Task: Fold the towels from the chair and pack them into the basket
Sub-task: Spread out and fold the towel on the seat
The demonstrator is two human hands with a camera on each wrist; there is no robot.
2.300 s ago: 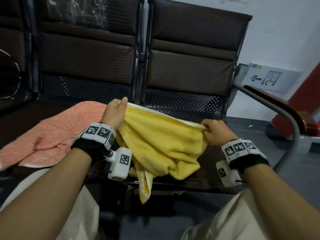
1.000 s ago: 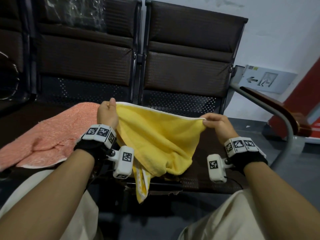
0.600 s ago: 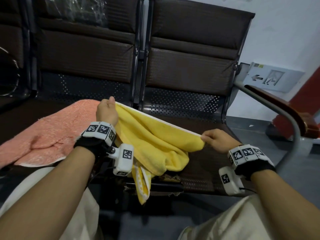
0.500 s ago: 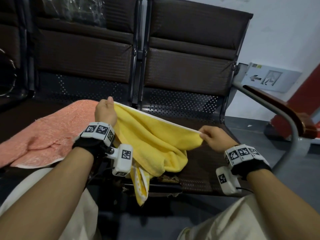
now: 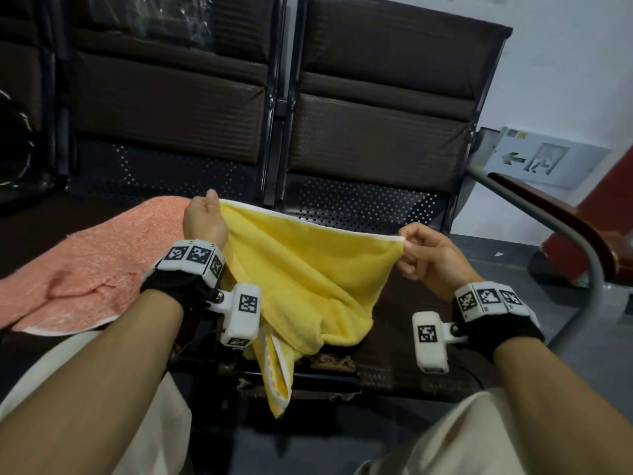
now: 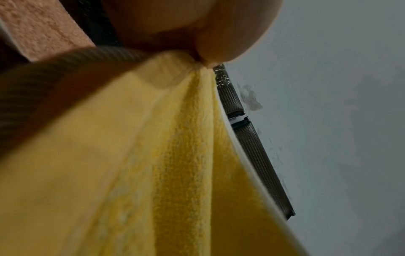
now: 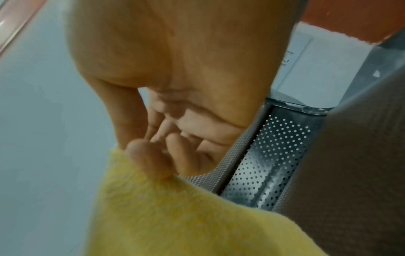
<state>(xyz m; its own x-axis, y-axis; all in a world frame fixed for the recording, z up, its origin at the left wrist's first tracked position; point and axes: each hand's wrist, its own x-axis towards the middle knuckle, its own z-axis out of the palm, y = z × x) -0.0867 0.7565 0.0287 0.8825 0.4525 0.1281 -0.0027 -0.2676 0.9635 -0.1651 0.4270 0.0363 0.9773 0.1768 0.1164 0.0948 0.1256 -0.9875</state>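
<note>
Left hand (image 5: 205, 222): fist holds the yellow towel (image 5: 301, 279) corner.
Right hand (image 5: 430, 257): fingers pinch its other corner.
Pink towel (image 5: 92, 265): left seat.

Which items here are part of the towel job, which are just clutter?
Job:
yellow towel, pinched by left hand and right hand
pink towel
chair seat

Clutter:
arrow sign
clear plastic wrap

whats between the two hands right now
The yellow towel, its white-trimmed top edge pulled between the left hand and right hand, the rest sagging onto the chair seat. Head view shows it.
</note>
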